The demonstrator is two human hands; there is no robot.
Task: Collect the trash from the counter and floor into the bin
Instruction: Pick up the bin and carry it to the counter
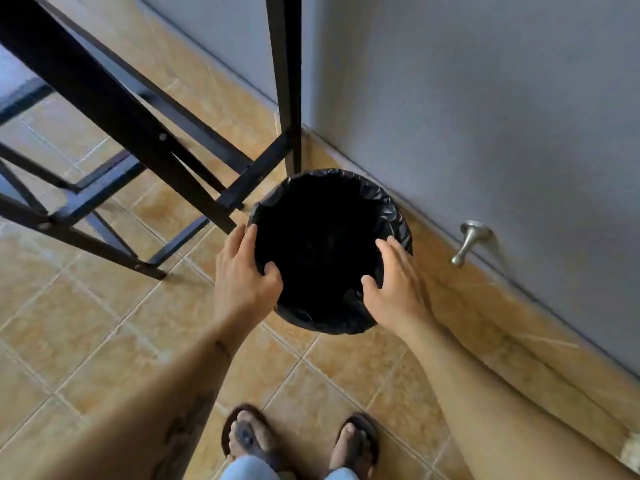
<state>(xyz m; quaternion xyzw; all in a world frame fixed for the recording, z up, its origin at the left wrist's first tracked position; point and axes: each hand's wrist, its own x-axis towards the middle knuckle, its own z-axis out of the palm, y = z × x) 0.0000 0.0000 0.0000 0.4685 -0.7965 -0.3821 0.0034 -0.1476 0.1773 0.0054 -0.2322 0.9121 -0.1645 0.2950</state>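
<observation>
A round bin [332, 176] lined with a black plastic bag stands on the tiled floor close to the wall. Its inside is dark and I cannot see any contents. My left hand [242, 282] clasps the left side of the rim, thumb inside and fingers outside. On the right side of the rim my right hand [398, 292] takes hold in the same way. No trash shows on the floor in this view.
Black metal legs and crossbars of a table or stool frame [145, 133] stand left and behind the bin. A grey wall [485, 116] runs along the right with a metal door stopper [469, 242] near the floor. My sandalled feet [301, 441] stand on the orange tiles [86, 323].
</observation>
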